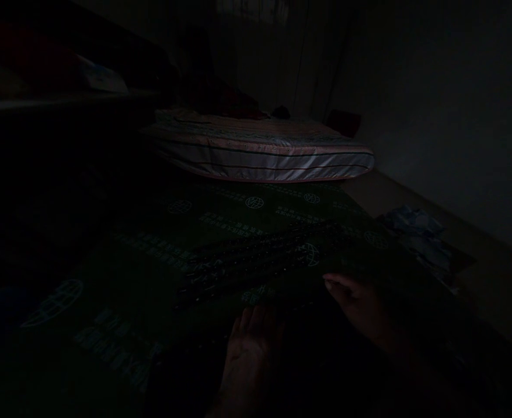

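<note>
The room is very dark. My left hand (252,348) lies flat with its fingers stretched forward on a dark cloth near the bottom middle. My right hand (357,303) rests a little to the right, fingers curled and pointing left, touching the near edge of a dark studded or beaded strip of fabric (256,258). That fabric stretches across a green printed mat (121,278) with white globe marks and text. Whether the right hand grips anything is too dim to see.
A thin striped mattress (260,154) lies on the floor beyond the mat. Crumpled pale plastic or paper (417,232) sits on the bare floor at the right, near a wall. Dark furniture or a shelf (64,93) stands at the left.
</note>
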Available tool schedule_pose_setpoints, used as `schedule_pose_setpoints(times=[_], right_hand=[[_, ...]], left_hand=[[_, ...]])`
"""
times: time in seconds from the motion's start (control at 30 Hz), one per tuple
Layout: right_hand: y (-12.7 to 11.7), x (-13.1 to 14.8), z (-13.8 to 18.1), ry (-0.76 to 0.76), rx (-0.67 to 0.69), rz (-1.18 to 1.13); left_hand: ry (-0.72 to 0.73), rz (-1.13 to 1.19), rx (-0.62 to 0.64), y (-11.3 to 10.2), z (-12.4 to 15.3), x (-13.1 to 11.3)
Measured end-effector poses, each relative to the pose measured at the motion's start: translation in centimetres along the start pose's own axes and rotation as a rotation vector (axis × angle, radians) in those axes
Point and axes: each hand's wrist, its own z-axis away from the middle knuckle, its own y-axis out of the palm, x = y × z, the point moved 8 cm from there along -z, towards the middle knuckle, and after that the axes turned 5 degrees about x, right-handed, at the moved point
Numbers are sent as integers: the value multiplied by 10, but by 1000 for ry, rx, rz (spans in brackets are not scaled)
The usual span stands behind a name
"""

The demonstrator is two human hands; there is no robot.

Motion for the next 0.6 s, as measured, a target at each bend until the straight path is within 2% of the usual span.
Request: schedule_pose_setpoints(times=[0.2, 0.33, 0.47, 0.6], right_hand=[[13, 13, -50, -241, 45, 380], [33, 8, -104, -238, 185, 742], [48, 6, -156, -244, 253, 824], [67, 0, -191, -247, 337, 892]], left_hand=[[-9, 43, -19, -1, 2, 1], [-24, 58, -37, -6, 2, 2], [-26, 61, -38, -10, 2, 2], [-30, 60, -34, -10, 3, 3]])
